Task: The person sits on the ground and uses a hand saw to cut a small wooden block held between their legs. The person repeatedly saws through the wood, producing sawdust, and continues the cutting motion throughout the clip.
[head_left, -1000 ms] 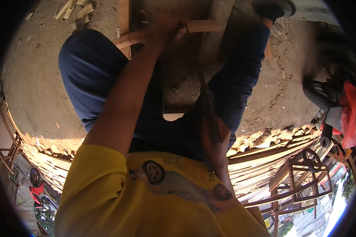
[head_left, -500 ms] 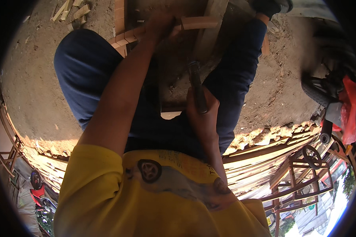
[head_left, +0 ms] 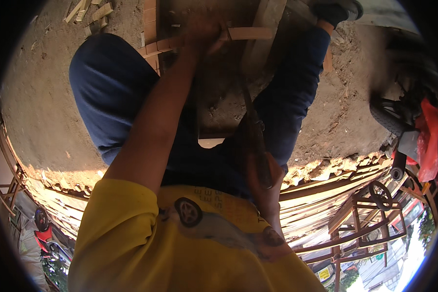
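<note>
I sit over dirt ground in a yellow shirt and blue trousers. My left hand (head_left: 199, 35) reaches forward and grips a pale wooden strip (head_left: 250, 33) that lies across other wooden pieces (head_left: 151, 46) by my knees. My right hand (head_left: 264, 182) is close to my lap, closed around the handle of a dark long-handled tool (head_left: 253, 131). The tool points up toward the strip. Its far end is blurred, so I cannot tell what kind of head it has. A grey plank (head_left: 258, 39) runs under the strip between my legs.
Wood offcuts (head_left: 90, 10) lie on the dirt at the upper left. A motorcycle wheel (head_left: 389, 117) and red bodywork (head_left: 428, 141) stand at the right. Stacked slats (head_left: 326, 190) and wooden furniture frames (head_left: 370, 219) fill the lower right, and more frames (head_left: 7, 190) the left edge.
My right hand lifted the tool toward the strip half a second ago and has now dropped back near my lap. My left hand has kept its hold on the strip.
</note>
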`<state>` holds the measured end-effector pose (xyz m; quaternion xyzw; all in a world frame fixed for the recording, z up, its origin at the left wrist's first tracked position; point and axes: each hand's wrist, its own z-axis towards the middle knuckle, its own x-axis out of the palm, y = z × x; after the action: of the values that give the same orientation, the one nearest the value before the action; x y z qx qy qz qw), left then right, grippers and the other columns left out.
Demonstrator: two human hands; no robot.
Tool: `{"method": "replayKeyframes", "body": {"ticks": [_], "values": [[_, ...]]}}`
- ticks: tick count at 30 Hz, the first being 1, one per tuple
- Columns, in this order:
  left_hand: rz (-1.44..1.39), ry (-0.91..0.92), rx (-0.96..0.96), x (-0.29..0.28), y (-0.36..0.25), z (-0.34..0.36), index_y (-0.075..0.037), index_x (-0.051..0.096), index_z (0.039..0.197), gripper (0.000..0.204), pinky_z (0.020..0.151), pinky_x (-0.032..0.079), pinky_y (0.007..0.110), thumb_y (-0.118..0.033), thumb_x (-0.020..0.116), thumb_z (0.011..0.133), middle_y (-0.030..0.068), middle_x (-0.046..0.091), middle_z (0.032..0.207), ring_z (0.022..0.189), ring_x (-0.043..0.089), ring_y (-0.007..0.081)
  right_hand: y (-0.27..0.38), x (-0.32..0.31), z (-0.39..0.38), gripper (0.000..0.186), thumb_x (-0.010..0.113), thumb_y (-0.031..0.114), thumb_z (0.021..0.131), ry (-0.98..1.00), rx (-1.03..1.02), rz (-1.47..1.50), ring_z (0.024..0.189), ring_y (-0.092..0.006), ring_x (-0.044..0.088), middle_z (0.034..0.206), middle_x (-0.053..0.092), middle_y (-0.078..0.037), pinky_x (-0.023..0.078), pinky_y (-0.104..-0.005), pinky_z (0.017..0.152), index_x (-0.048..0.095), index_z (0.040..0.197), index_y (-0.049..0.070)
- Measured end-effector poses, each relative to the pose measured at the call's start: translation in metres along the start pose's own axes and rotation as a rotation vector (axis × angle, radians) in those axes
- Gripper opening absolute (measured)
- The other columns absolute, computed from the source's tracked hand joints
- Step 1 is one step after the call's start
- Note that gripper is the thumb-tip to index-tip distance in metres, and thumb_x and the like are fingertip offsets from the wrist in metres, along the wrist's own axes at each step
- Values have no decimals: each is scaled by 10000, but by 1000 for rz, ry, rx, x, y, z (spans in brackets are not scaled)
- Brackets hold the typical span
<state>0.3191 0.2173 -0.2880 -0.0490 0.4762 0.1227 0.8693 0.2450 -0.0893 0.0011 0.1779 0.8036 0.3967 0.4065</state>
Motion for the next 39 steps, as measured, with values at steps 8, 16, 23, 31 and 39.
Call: {"method": "replayKeyframes", "body": {"ticks": [8,16,23,31,39], "values": [[-222,104,-72,1,-2,-9,-69,624,1009,214,849,491,448,-149,603,812,146,646,999,955,620,339,21,-5,-21,44,605,7,881,10,30,80,550,-63,508,610,568,-54,388,-257,482,602,855,-28],[-261,408,-115,-12,3,4,-70,609,1064,247,796,513,454,-154,581,833,144,656,945,926,643,331,-1,-9,-61,55,614,14,873,39,18,-155,536,-78,507,616,565,-75,390,-267,473,593,848,-30],[6,225,-13,27,0,-14,-146,656,936,132,666,516,423,-214,595,842,72,658,739,692,661,268,-9,-15,-67,79,618,24,885,-38,25,-49,524,-67,463,598,545,-57,360,-264,459,591,822,-16],[-215,249,-80,-25,-5,8,-88,624,1067,303,920,436,481,-312,587,867,177,620,1045,1034,576,382,-22,-19,-61,87,638,63,871,-48,59,-89,515,-59,460,598,545,-37,351,-265,448,604,833,-6],[-741,589,-389,-23,22,10,-95,643,1086,358,851,486,488,-373,468,944,187,656,1033,1010,619,360,-15,-27,-71,93,646,73,853,-43,94,-252,475,-99,487,588,556,-65,351,-279,430,616,846,-15]]}}
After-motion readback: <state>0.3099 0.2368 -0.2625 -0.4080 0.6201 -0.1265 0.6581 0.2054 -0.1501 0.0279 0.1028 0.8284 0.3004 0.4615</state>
